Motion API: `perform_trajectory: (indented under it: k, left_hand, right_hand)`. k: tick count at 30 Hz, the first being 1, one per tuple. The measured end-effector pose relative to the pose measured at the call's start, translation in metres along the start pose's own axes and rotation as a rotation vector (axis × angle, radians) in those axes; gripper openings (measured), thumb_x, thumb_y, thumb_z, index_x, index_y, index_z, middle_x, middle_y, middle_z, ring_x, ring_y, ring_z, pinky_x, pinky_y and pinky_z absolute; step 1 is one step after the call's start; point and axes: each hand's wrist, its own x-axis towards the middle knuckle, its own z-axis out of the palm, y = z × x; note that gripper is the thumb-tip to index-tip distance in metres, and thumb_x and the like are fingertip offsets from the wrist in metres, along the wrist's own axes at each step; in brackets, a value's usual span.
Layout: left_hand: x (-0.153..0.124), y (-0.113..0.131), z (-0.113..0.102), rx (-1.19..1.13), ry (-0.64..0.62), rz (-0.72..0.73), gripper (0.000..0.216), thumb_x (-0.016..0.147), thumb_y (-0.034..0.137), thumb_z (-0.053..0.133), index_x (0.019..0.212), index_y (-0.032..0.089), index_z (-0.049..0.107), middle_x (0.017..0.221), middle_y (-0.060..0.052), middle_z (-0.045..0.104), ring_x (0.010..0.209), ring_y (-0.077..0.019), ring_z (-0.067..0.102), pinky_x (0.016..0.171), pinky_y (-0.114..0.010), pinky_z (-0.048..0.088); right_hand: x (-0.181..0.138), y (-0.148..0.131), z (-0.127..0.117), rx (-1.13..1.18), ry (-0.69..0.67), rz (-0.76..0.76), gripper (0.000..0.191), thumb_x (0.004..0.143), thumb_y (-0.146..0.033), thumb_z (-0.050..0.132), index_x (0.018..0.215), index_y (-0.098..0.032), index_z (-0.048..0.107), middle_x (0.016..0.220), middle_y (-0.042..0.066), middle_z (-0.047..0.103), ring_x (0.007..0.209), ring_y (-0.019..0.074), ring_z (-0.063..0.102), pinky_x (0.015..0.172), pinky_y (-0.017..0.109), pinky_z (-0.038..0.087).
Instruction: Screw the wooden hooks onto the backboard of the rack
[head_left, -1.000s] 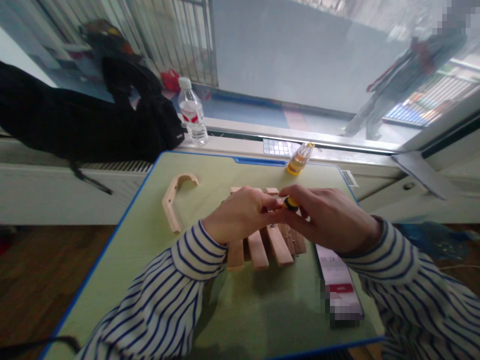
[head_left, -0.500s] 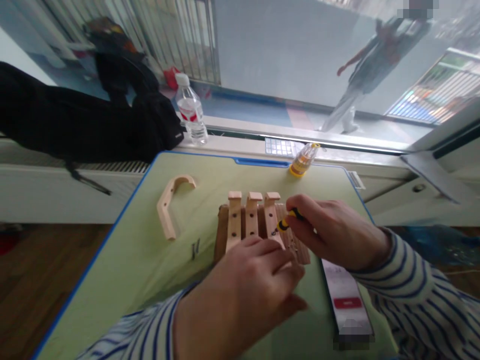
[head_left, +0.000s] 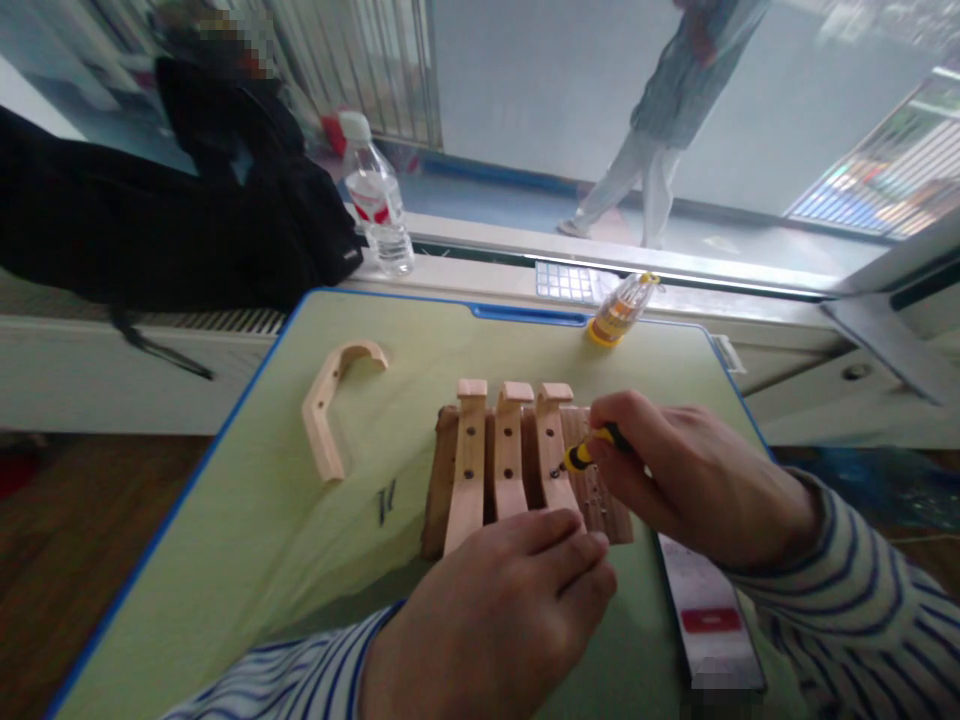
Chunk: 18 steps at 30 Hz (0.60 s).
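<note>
A right grip clenches a yellow-and-black screwdriver at the rightmost of three wooden slats on a wooden board, mid-bench. The open left grip sits at the slats' near end, with two screws just left of the board on the green bench.

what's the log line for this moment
right hand: grips small yellow-black screwdriver at wooden hook rack | left hand: at rack's near end | on table: curved wooden hook, screws

I can't make out any words or numbers: the water bottle label, the phone screen with its red button, and the screwdriver handle in my right hand all stay unreadable.
</note>
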Motion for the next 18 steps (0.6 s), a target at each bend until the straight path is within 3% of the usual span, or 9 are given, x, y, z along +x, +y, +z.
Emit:
perform_trajectory:
  k: [18]
  left_hand:
    - [0.0013,0.0026,0.0014,-0.012,-0.007,-0.032,0.013,0.082,0.018,0.057,0.095,0.015,0.06,0.103,-0.001,0.065,0.1,-0.015,0.058,0.094,-0.028,0.047]
  right_hand:
    - [0.0031,0.0018,-0.0023,-0.033,-0.005,-0.013,0.012,0.085,-0.027,0.041,0.094,-0.018,0.041,0.067,-0.003,0.054,0.054,0.0093,0.046,0.05,0.024,0.03]
